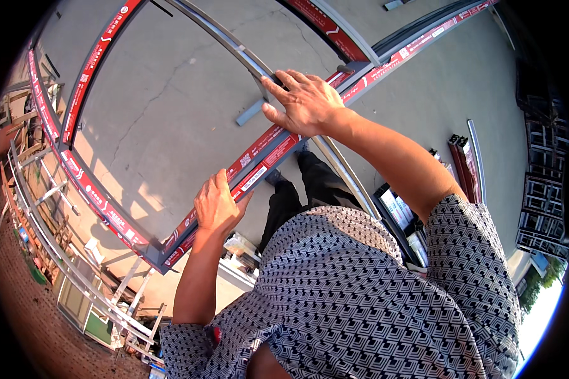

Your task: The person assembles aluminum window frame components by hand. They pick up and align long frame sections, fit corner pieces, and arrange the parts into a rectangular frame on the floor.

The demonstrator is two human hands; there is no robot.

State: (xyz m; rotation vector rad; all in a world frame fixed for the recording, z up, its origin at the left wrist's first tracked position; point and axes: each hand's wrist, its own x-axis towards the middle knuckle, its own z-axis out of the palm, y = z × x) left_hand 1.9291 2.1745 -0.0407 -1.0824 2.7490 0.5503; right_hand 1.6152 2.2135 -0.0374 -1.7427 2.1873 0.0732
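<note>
A large dark grey metal window frame [250,165], covered with red printed protective film, stretches across in front of me. My left hand [218,205] wraps round its near bar, close to the frame's left corner, with the thumb on the near side. Farther along the same bar, my right hand [306,104] lies palm down with its fingers stretched out and spread. Beneath that hand a pale metal rail [234,44] crosses under the bar and runs back toward my right side.
Long metal profiles and packaged pieces [398,211] lie on the ground at my right. Dark stacked metal racks [544,189] stand at the far right. At the left are wooden and metal scraps [50,183] beside a brick-paved strip [19,297]. Cracked concrete [152,95] shows through the frame.
</note>
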